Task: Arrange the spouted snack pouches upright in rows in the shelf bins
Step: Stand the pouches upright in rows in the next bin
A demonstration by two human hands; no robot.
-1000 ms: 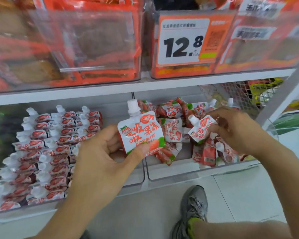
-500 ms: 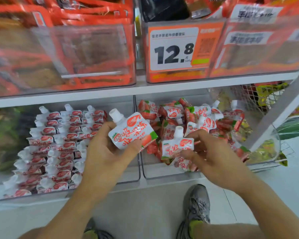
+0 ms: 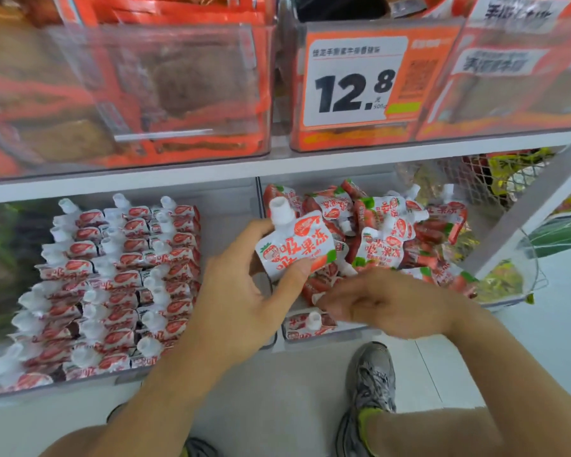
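Pouch (image 3: 295, 249) held upright by the left hand (image 3: 244, 295).
Right hand (image 3: 386, 301) hovered near the right bin (image 3: 310, 341), fingers loosely curled, holding nothing visible.

Left bin (image 3: 0, 395) packed tight with upright pouches (image 3: 119, 285), bare only along its right side. Right bin (image 3: 327, 338) heaped with loose pouches (image 3: 386, 239) at the back, roomier up front. Capped overhead by the upper shelf (image 3: 277, 166).
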